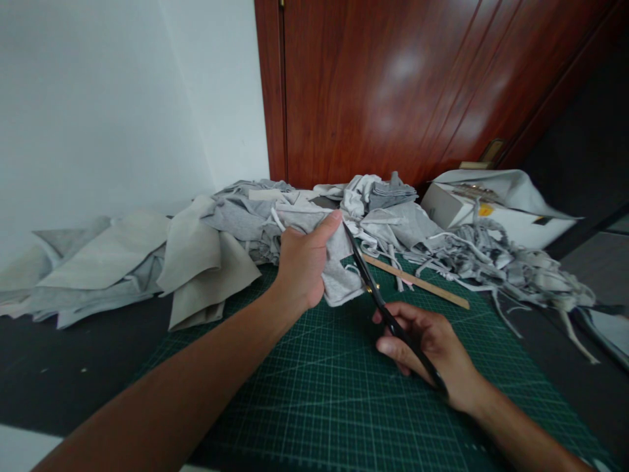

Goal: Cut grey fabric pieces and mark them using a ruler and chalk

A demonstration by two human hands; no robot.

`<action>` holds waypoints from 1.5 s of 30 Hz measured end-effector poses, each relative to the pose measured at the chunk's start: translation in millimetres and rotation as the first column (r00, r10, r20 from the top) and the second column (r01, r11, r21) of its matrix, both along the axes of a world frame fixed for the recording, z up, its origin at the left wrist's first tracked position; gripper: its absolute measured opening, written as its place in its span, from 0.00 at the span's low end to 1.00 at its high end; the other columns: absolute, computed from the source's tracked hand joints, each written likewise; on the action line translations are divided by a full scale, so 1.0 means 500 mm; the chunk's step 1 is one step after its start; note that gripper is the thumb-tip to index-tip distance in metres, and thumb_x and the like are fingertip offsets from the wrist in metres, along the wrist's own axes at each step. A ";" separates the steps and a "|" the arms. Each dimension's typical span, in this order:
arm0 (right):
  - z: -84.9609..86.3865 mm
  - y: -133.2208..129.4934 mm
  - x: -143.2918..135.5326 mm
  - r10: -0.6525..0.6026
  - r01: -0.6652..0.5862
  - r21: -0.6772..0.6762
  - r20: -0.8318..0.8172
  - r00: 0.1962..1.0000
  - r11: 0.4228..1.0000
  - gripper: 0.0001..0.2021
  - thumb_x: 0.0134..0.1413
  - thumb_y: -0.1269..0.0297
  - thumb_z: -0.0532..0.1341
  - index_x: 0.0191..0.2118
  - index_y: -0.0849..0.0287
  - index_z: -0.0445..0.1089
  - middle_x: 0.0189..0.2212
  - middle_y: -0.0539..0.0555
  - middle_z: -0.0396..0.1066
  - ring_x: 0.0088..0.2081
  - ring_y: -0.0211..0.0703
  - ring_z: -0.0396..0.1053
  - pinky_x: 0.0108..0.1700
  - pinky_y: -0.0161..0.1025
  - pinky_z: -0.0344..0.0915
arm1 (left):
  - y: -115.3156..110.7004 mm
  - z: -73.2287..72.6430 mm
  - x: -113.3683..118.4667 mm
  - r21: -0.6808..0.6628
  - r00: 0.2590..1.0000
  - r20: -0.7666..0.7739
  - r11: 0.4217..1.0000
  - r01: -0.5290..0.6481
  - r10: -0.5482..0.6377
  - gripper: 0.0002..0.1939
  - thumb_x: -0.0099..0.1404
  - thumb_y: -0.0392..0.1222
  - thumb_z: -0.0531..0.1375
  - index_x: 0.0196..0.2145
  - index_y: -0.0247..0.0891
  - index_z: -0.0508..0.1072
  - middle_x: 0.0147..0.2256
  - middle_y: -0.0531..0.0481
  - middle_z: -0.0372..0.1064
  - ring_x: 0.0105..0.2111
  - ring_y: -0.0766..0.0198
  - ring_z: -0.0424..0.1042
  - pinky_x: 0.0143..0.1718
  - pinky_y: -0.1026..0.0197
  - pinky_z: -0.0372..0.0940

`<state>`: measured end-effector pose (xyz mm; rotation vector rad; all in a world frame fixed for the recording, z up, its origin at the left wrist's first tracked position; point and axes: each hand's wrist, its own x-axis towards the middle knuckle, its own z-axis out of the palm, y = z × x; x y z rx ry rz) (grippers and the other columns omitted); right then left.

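Above the green cutting mat (304, 387), my left hand (307, 259) grips a piece of light grey fabric (341, 282), thumb on top and the other fingers hidden beneath or behind it. The cloth hangs down to the right of that hand. My right hand (422, 341) is closed around the handles of black scissors (381, 301), which tilt up and to the left. Their blades reach the right edge of the fabric near my left thumb. Whether the blades are apart there I cannot tell.
A wooden ruler (417, 282) lies on the mat behind the scissors. Grey fabric scraps (246, 210) are heaped along the back, with stiffer pale pieces (118, 249) at left. Tangled strips (521, 262) lie at right before a white box (452, 206). A wooden door (368, 92) stands behind.
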<state>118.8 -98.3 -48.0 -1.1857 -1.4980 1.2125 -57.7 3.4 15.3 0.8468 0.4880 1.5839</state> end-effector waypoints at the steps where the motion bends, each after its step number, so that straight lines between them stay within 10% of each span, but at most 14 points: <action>1: 0.000 0.000 0.000 -0.003 0.003 0.002 -0.001 1.000 1.000 0.23 0.45 0.54 0.79 0.40 0.60 0.72 0.21 0.43 0.64 0.19 0.32 0.57 0.21 0.31 0.52 | 0.000 0.000 0.000 0.004 1.000 -0.002 1.000 -0.001 0.001 0.15 0.53 0.38 0.76 0.39 0.36 0.81 0.45 0.44 0.83 0.48 0.47 0.82 0.53 0.46 0.75; 45: -0.005 0.001 0.007 -0.032 0.029 0.039 0.078 0.996 0.999 0.22 0.47 0.50 0.78 0.40 0.58 0.73 0.21 0.43 0.62 0.20 0.33 0.56 0.21 0.33 0.51 | 0.027 0.015 -0.040 0.028 0.964 -0.263 0.999 -0.028 0.034 0.30 0.37 0.33 0.77 0.39 0.38 0.73 0.33 0.50 0.77 0.32 0.55 0.77 0.38 0.50 0.72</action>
